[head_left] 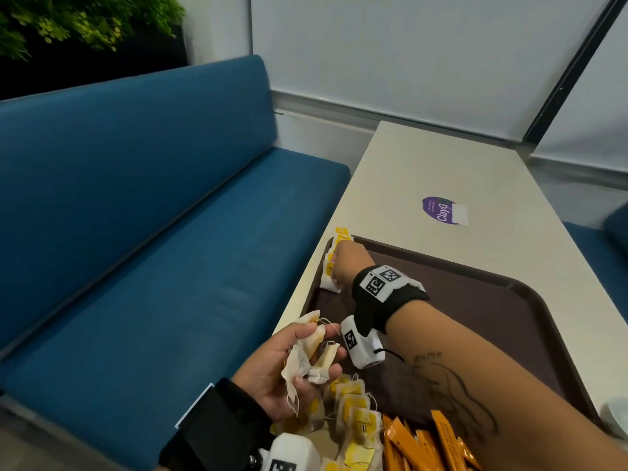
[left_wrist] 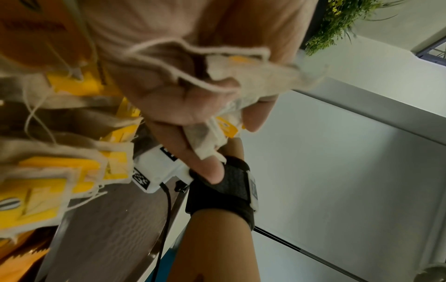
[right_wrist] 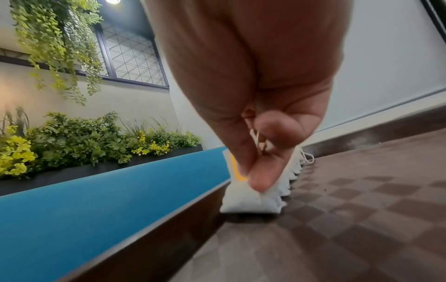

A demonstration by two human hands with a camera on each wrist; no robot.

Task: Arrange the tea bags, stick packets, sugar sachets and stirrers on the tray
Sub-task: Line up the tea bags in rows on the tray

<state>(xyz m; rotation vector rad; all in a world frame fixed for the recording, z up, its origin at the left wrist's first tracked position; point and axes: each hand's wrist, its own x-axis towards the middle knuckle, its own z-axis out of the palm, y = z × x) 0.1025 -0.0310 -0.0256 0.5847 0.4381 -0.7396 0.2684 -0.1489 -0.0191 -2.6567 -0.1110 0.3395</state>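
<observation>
A brown tray (head_left: 475,317) lies on the cream table (head_left: 441,158). Along its far left rim stands a row of tea bags (head_left: 329,280) with yellow tags. My right hand (head_left: 345,260) reaches to that row, and in the right wrist view its fingertips (right_wrist: 255,171) pinch the top of the nearest tea bag (right_wrist: 248,202), which touches the tray floor (right_wrist: 350,219). My left hand (head_left: 285,362) hovers at the tray's near left edge and grips a bunch of tea bags (head_left: 306,358). A loose pile of tea bags (head_left: 353,413) and orange stick packets (head_left: 424,447) lies at the near edge.
A blue upholstered bench (head_left: 136,232) runs along the table's left side. A purple sticker (head_left: 441,210) marks the tabletop beyond the tray. A pale rounded object (head_left: 616,416) sits at the right edge. Plants (right_wrist: 72,143) line the wall behind the bench.
</observation>
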